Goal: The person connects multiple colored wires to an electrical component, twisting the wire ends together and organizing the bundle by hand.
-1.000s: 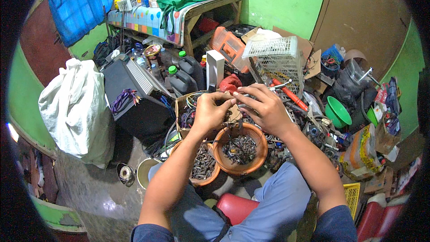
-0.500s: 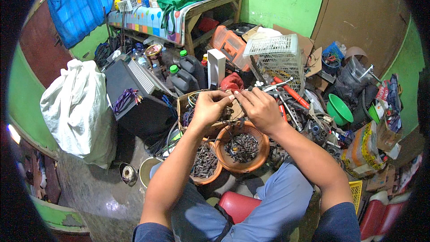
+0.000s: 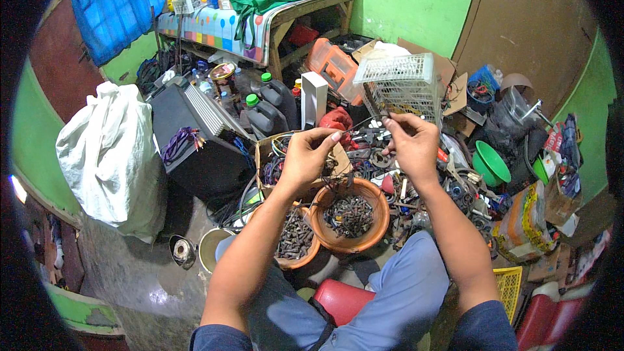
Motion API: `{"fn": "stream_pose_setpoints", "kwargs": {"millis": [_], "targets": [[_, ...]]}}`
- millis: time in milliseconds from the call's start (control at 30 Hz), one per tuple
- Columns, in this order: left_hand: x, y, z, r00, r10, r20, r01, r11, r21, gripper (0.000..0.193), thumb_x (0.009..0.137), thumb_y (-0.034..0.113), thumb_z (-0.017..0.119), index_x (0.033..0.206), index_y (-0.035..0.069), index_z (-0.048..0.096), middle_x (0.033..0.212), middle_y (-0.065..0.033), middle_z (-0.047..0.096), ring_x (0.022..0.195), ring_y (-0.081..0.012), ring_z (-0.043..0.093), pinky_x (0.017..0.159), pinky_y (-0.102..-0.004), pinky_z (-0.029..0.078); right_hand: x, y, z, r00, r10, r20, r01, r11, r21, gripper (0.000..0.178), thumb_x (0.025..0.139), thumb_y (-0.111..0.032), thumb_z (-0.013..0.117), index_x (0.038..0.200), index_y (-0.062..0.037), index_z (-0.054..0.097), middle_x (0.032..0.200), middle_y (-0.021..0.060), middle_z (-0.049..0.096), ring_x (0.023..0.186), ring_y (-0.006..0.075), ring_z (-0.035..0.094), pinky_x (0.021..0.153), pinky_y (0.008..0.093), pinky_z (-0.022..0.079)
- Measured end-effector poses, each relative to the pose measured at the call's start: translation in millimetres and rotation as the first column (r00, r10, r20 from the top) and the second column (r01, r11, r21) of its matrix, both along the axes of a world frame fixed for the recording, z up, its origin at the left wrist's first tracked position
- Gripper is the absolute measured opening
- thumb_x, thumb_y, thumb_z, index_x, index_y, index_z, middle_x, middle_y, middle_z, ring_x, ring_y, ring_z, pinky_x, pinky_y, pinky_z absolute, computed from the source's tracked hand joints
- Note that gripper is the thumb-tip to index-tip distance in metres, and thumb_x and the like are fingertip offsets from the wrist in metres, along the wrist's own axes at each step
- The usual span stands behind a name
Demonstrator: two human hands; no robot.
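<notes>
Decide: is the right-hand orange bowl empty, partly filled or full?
Partly filled: small dark pieces lie inside the orange bowl, its inner wall bare above.

The person has bare hands (image 3: 416,151), navy sleeves (image 3: 486,329) and blue-grey trousers (image 3: 404,286).

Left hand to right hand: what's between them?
A thin, dark, wire-like strand runs between the left hand and right hand, in the head view.

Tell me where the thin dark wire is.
Head view, right of centre: the thin dark wire spans from the left hand to the right hand, in frame above the right orange-brown bowl.
</notes>
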State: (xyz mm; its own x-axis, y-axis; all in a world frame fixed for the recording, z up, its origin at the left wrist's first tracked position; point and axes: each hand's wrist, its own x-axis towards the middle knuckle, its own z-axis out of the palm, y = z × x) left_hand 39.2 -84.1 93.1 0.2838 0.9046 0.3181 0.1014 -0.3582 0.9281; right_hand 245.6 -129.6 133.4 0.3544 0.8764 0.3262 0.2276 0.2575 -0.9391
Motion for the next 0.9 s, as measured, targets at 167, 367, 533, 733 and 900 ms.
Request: {"fn": "stream_pose_setpoints", "kwargs": {"millis": [167,367,533,733,900], "targets": [[14.9,-6.8,1.8,0.974,0.01,0.225,0.035,0.98,-0.196,0.026,0.1,0.02,0.059,0.114,-0.001,0.065,0.079,0.0001,0.064,0.063,-0.0046,0.054,0.054,-0.0211,0.044,-11.0,-1.3,-17.2,0.968,0.177,-0.177,-0.189,0.98,-0.056,0.021,0.09,-0.007,0.07,0.096,0.0115,0.065,0.067,0.0099,0.064,0.05,0.0123,0.062,0.044,0.0287,0.053],[22.0,-8.8,-2.1,0.944,0.098,0.316,-0.033,0.978,-0.205,0.027,0.099,0.017,0.06,0.11,-0.006,0.067,0.086,-0.0069,0.07,0.074,-0.0103,0.064,0.07,-0.0254,0.054,-29.2,-2.5,-24.4,0.976,0.206,-0.074,-0.214,0.97,-0.113,0.018,0.09,-0.007,0.069,0.097,0.0096,0.067,0.068,0.0094,0.065,0.048,0.0114,0.06,0.042,0.0283,0.052],[15.7,-8.3,-1.0,0.987,0.099,0.125,-0.088,0.992,-0.091,0.026,0.096,0.016,0.064,0.108,-0.006,0.071,0.1,-0.0106,0.072,0.087,-0.0137,0.067,0.081,-0.0278,0.053,-33.6,-3.4,-25.7,0.973,0.224,-0.044,-0.228,0.966,-0.121,0.014,0.09,-0.007,0.069,0.092,0.0063,0.071,0.067,0.008,0.066,0.049,0.0112,0.062,0.041,0.0285,0.05],[15.3,-8.0,-4.8,0.999,0.017,0.037,-0.019,0.999,0.035,0.027,0.094,0.016,0.067,0.11,-0.005,0.071,0.101,-0.0098,0.071,0.092,-0.0123,0.064,0.082,-0.0274,0.05,-28.5,3.1,-40.3,0.979,0.174,0.109,-0.17,0.984,-0.046,0.014,0.088,-0.008,0.07,0.094,0.0051,0.073,0.07,0.0099,0.069,0.05,0.0136,0.063,0.043,0.0301,0.049],[13.0,-2.3,-7.8,0.993,-0.043,0.106,0.047,0.998,-0.038,0.03,0.091,0.016,0.07,0.113,-0.005,0.069,0.101,-0.0144,0.072,0.09,-0.0126,0.065,0.08,-0.0281,0.051,-25.6,2.5,-42.9,0.953,0.159,0.259,-0.16,0.987,-0.016,0.015,0.087,-0.008,0.07,0.097,0.0035,0.074,0.075,0.0119,0.071,0.058,0.0157,0.067,0.05,0.0312,0.052]]}}
